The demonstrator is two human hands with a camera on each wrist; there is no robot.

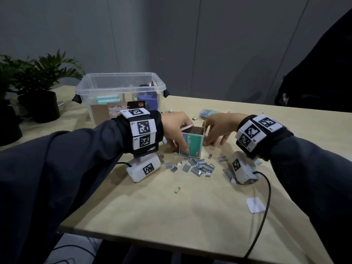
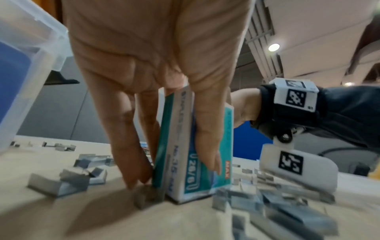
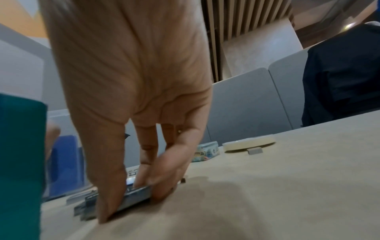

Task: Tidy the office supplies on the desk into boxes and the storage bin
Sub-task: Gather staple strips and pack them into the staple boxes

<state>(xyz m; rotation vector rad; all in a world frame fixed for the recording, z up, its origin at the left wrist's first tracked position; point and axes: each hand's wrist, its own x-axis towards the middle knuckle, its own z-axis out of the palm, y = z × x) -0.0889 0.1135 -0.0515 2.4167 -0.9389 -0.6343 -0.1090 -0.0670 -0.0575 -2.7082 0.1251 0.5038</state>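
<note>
A: Staple box (image 1: 191, 143)?

B: Upright on the table (image 1: 171, 206), top open, in front of the clear storage bin (image 1: 122, 88). Left hand (image 1: 174, 128) clamps it, thumb on the front face, fingers behind.

A: Right hand (image 1: 217, 130)?

B: Just right of the box, fingertips pinching a strip of staples (image 3: 131, 194) against the table. Loose staples (image 1: 200, 166) lie in front of the box.

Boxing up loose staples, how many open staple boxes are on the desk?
1: the staple box stands upright, held by the left hand. Closed ones may sit in the bin.
</note>
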